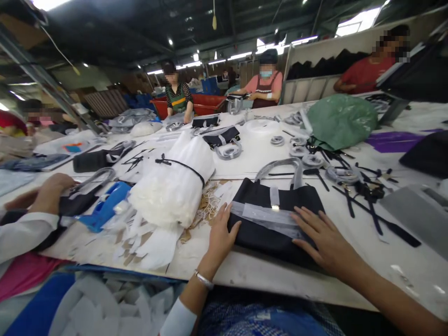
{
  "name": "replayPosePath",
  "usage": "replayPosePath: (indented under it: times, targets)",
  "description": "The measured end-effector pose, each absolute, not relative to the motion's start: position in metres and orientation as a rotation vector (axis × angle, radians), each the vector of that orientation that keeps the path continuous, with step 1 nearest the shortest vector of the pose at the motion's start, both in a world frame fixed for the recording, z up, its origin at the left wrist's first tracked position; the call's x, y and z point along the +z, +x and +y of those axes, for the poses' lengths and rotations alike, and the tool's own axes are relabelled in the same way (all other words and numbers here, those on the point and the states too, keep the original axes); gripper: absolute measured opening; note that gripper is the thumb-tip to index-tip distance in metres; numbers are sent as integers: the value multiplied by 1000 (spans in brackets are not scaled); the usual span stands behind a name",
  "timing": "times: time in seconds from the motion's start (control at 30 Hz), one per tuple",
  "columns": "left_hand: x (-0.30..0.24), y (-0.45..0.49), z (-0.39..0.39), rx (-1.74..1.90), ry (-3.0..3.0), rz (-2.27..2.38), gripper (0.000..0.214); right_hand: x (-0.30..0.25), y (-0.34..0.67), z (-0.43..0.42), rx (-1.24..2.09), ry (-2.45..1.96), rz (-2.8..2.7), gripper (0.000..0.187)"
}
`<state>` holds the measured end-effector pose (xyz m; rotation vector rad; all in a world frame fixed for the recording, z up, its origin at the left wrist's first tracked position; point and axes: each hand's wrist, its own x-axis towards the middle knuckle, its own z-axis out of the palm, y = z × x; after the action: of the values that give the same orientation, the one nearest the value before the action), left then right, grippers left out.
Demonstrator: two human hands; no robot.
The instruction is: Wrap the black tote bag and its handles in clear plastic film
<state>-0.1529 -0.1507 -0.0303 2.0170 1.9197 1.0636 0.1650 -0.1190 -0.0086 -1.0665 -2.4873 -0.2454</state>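
Note:
Directly before me a black handbag (257,196) lies flat on the white worktable (210,270). A band of translucent protective film (257,215) crosses its front below a small gold clasp (275,206). Its handles (280,165), wrapped in clear plastic, point away from me. My left hand (222,233) rests at the bag's left edge, fingers extended. Over on the right side, my right hand (320,235) lies with fingers spread on the bag and the film's end. Neither hand grips anything.
Left of the bag stands a bundle of white foam sheets (175,182) tied with black cord, near a blue tape dispenser (108,205). Black straps (371,210) and wrapped handles lie to the right. A co-worker's hand (52,186) is at far left; other people work across the table.

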Motion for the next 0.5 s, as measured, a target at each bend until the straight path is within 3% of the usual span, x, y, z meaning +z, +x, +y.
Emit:
replayPosePath:
  times: [0.27,0.5]
  targets:
    - [-8,-117,-131,751,2815,1440,42,1,176,-115,-69,-1244,-2487,47]
    - [-5,-78,-108,762,2913,1093,40,22,194,-138,-63,-1184,-2282,22]
